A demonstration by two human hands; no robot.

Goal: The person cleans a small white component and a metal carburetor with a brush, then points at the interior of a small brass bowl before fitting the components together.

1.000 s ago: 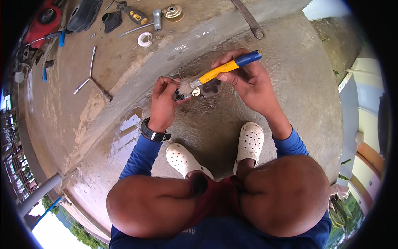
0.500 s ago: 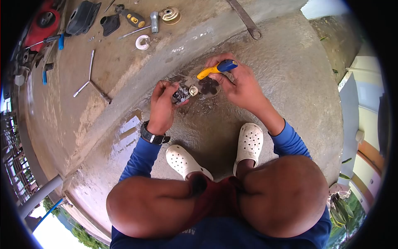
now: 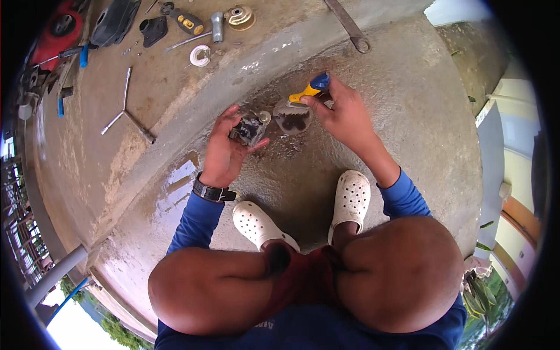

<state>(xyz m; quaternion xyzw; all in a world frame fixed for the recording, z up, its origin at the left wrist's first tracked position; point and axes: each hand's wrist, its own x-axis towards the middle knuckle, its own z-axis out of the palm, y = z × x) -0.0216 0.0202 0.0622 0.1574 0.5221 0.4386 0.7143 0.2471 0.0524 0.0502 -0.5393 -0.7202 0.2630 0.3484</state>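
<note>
A small metal engine part (image 3: 251, 129), dark inside with a round fitting at its upper right, rests in my left hand (image 3: 224, 149), whose fingers curl around its left and lower sides. My right hand (image 3: 345, 114) grips a brush with a yellow and blue handle (image 3: 310, 88); its bristle end points down-left over a shallow round container (image 3: 293, 118) holding dark liquid. The container stands on the wet concrete between my hands. Brush and metal part are apart.
A three-way wrench (image 3: 124, 111) lies at left on the raised concrete. Behind are a white ring (image 3: 199, 56), a socket (image 3: 217, 27), a brass-coloured cap (image 3: 240, 17), a screwdriver (image 3: 185, 21) and a long wrench (image 3: 348, 27). White clogs (image 3: 353, 198) are on my feet.
The metal part has tilted and moved slightly left and up in my left hand, whose fingers have opened more. The brush has moved from beside the part to over the container.
</note>
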